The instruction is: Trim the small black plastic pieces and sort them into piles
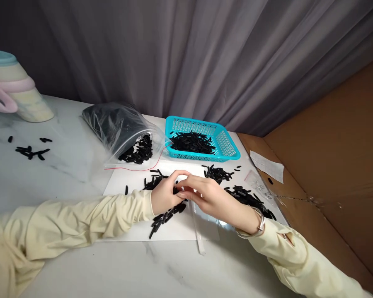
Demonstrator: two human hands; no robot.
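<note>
Head view, left hand meeting right hand, black pieces partly hidden, cannot tell either grip's state

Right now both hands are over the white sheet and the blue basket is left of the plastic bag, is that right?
No, the head view shows the blue basket right of the plastic bag; the left hand and right hand are over the white sheet.

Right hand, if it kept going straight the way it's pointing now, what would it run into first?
Most likely the left hand: the right hand points toward it and they seem to touch, though depth is unclear.
</note>
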